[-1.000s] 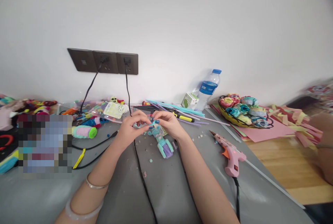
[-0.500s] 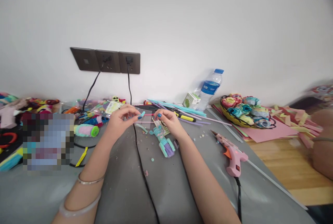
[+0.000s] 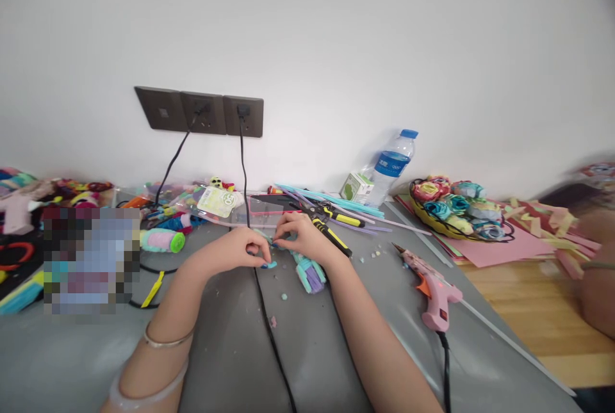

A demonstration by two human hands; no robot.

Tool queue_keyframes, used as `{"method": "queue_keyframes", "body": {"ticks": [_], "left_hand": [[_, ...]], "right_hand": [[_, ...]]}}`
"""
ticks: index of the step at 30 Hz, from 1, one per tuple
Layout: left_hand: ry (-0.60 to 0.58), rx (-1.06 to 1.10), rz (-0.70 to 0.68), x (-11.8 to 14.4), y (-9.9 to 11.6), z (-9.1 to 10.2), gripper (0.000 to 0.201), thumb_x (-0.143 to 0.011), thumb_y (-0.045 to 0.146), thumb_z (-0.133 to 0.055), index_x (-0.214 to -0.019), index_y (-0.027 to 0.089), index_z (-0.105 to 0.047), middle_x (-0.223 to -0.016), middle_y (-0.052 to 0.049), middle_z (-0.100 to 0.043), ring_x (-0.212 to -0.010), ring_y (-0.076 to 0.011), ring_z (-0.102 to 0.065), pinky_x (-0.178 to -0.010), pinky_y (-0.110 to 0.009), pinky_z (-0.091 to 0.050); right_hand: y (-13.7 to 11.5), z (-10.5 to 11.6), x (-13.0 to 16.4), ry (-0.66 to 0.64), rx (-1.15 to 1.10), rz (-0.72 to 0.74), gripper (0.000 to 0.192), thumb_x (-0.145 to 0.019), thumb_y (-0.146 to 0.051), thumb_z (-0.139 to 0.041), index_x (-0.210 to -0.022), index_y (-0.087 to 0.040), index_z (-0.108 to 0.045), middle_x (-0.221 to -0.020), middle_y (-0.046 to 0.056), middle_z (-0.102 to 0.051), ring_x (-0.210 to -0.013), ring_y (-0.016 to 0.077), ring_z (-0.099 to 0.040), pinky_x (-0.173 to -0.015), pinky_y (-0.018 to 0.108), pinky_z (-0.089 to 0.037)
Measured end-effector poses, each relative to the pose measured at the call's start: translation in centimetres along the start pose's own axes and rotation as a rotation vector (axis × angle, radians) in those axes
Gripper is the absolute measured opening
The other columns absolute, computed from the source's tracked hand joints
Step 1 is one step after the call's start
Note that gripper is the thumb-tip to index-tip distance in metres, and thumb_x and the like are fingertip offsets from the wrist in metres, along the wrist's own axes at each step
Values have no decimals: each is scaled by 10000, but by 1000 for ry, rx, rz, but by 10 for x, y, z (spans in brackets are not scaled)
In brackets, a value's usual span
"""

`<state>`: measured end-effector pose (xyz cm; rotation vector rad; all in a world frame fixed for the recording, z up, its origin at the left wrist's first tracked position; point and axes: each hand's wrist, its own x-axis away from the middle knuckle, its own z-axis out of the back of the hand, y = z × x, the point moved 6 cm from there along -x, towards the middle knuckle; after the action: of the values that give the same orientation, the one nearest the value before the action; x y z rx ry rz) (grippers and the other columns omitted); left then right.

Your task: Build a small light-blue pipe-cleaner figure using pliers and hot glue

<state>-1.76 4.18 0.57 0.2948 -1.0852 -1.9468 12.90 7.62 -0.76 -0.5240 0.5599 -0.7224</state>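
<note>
1. The left hand (image 3: 237,251) rests low on the grey counter (image 3: 307,349), fingers curled in a narrow pinch over a small teal piece (image 3: 271,265) that lies at its fingertips.
2. The right hand (image 3: 305,238) sits just beside it, fingertips pinched together on the upper end of a teal and purple pipe-cleaner figure (image 3: 308,272); how firmly it grips cannot be told.
3. The figure lies on the counter under and in front of the right hand, its lower end pointing toward the person.
4. A black cable (image 3: 269,336) runs from the wall socket (image 3: 243,116) down between the 2 forearms.
5. Yellow-handled pliers (image 3: 331,234) lie just behind the right hand, near a bundle of coloured sticks (image 3: 336,202).
6. A pink glue gun (image 3: 435,294) lies well to the right.
7. A water bottle (image 3: 391,166) stands by the wall, beside a basket of paper flowers (image 3: 454,208).
</note>
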Motion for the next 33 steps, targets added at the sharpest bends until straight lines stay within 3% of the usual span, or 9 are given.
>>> {"method": "queue_keyframes", "body": {"ticks": [6,9,13,19,25,33], "left_hand": [[-33,-10,71,0,-6,-3,201,-702,241,-640,-848,168,-757,-603,48,-421,-568,-121,-383,-549,-248,-260],[89,33,56,6,-1,10,103,-734,280,-619,-755,179,-627,-632,50,-437,-598,-126,-405,-565,-242,-284],[221,89,26,11,4,21,129,-764,274,-564,-708,198,-476,-695,38,-479,-648,-132,-446,-603,-242,-327],[367,148,-2,9,-6,29,118,-778,296,-573,-773,199,-505,-767,19,-514,-698,-146,-486,-649,-261,-363],[455,188,-42,8,-10,35,158,-803,335,-608,-811,204,-521,-750,21,-514,-692,-148,-485,-651,-268,-364],[492,168,-63,6,-5,35,140,-842,333,-554,-889,203,-537,-835,-3,-541,-747,-165,-502,-672,-272,-385]], "right_hand": [[4,-5,-11,-81,85,-110,76,-801,-204,-785,-742,-193,-738,-869,17,-706,-920,199,-625,-959,399,-299],[3,-9,-16,-124,101,-162,75,-783,-151,-758,-731,-190,-720,-821,8,-721,-899,195,-621,-938,390,-288],[3,-11,-15,-126,78,-173,115,-761,-78,-690,-722,-185,-702,-804,-1,-727,-845,174,-619,-890,353,-319],[10,-1,-11,-2,-273,-133,71,-743,-123,-602,-712,-181,-630,-699,-23,-633,-658,127,-543,-670,257,-405],[9,20,-6,165,-458,-88,121,-810,-228,-598,-906,-196,-665,-859,13,-667,-792,166,-598,-754,298,-463],[25,31,-3,367,-581,-160,176,-811,-366,-669,-867,-200,-685,-798,26,-666,-745,178,-583,-707,309,-435]]}}
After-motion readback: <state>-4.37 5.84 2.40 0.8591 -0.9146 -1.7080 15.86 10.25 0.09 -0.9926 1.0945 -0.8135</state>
